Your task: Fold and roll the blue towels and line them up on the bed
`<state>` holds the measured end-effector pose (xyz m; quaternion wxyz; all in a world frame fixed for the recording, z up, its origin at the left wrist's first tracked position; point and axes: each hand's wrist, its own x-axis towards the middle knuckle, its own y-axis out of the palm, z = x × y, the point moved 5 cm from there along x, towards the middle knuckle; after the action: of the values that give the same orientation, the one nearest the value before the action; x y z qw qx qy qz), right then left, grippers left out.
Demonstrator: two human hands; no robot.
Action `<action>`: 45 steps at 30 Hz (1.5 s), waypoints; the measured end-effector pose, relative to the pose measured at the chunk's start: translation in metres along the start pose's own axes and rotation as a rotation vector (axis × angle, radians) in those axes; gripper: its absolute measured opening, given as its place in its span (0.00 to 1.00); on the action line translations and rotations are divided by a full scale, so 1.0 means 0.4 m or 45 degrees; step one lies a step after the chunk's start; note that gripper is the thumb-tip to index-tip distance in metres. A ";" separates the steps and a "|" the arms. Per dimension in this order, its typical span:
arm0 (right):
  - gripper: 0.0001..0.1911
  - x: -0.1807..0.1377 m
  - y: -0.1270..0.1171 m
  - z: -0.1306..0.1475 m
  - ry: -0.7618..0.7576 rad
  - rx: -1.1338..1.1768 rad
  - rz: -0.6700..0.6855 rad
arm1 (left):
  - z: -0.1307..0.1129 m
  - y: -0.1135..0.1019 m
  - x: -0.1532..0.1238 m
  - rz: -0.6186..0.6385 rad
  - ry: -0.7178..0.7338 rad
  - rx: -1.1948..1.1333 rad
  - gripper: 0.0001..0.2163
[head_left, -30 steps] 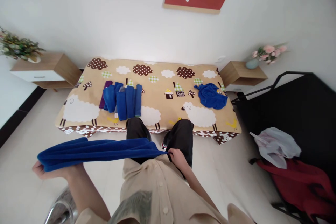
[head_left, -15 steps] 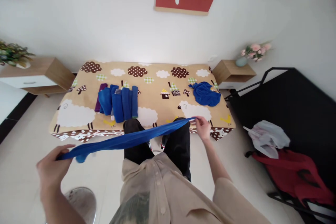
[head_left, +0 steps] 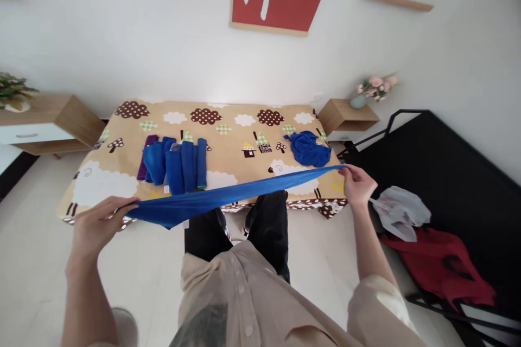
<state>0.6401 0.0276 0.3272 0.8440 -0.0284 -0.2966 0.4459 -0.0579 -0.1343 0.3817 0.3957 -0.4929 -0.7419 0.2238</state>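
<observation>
A blue towel is stretched in a long strip above my knees. My left hand pinches its left end, and my right hand pinches the right end, held somewhat higher. The cloth sags slightly, with a corner dangling near the left end. Beyond it on the bed lie several rolled blue towels side by side, with a purple rolled towel at their left. A crumpled blue towel rests at the right of the bed.
Wooden nightstands flank the bed, and a vase of pink flowers stands on the right one. At right, a black folding frame bears a white plastic bag and a red bag. A round stool is at lower left.
Both hands have risen, and my right hand has moved farther right, pulling the blue towel longer and tauter. The view has shifted slightly. The towels on the bed have not moved.
</observation>
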 end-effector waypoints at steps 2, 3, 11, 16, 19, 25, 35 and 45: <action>0.29 0.007 -0.023 -0.010 0.013 0.012 -0.014 | -0.013 0.010 0.037 -0.063 0.047 0.031 0.10; 0.29 0.009 -0.036 -0.016 0.023 0.010 -0.021 | -0.019 0.016 0.053 -0.100 0.085 0.047 0.10; 0.26 0.002 -0.186 -0.069 0.052 -0.062 -0.136 | -0.018 0.109 0.131 -0.063 0.186 0.195 0.16; 0.25 0.012 -0.251 -0.090 0.121 -0.092 -0.142 | 0.000 0.193 0.180 0.223 -0.140 0.196 0.20; 0.24 0.024 -0.267 -0.110 0.152 -0.118 -0.126 | -0.032 0.216 0.208 0.260 -0.180 0.122 0.21; 0.22 0.041 -0.270 -0.171 0.217 -0.179 -0.032 | -0.052 0.227 0.236 0.262 -0.234 0.109 0.22; 0.21 0.239 -0.072 -0.313 0.307 -0.101 0.096 | 0.004 0.458 0.445 0.548 -0.177 -0.062 0.16; 0.22 0.452 0.211 -0.364 0.080 -0.190 -0.099 | 0.022 0.595 0.657 0.102 -0.110 -0.070 0.17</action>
<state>0.7319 0.2490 0.2669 0.8652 -0.0937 -0.3033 0.3882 0.0141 0.2036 0.3009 0.3402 -0.5228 -0.7439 0.2400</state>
